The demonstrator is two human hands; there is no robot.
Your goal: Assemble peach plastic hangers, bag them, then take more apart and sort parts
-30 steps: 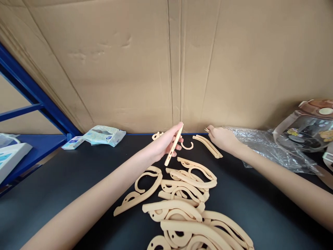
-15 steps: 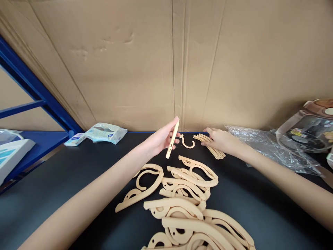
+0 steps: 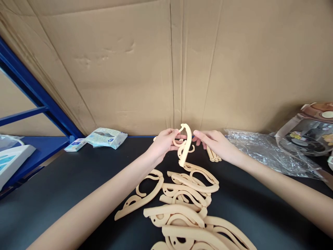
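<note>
Holding One Hanger Piece Above the Parts Pile

Both hands meet at the far middle of the black tabletop [image 3: 52,194], close to the cardboard wall [image 3: 130,69]. The left hand [image 3: 163,143] grips a beige plastic hanger piece [image 3: 184,145] between thumb and fingers. The piece hangs roughly upright, its curved end at the top and its lower end pointing down toward the pile, clear of the tabletop. A small hook part appears to sit at the upper left of the piece, against the left fingers; whether it is joined to the piece cannot be told.

The right hand [image 3: 214,144] is just to the right of the piece, fingers extended toward it. The fingertips are at the piece's edge; whether they actually touch or pinch it cannot be told.

Nearer the camera, below the hands, lies a loose pile of hanger pieces [image 3: 187,205] of the same beige colour, overlapping one another flat on the tabletop. A small stack of straight beige strips [image 3: 213,155] lies behind the right hand, partly hidden by it.

Surroundings:
- A crumpled clear plastic bag [image 3: 262,151] lies to the right, near the right forearm.
- A tissue packet [image 3: 106,137] lies at the wall to the left.
- A blue shelf frame [image 3: 33,93] stands at the far left.
- A brown-lidded clear jug [image 3: 309,133] stands at the right edge.
</note>
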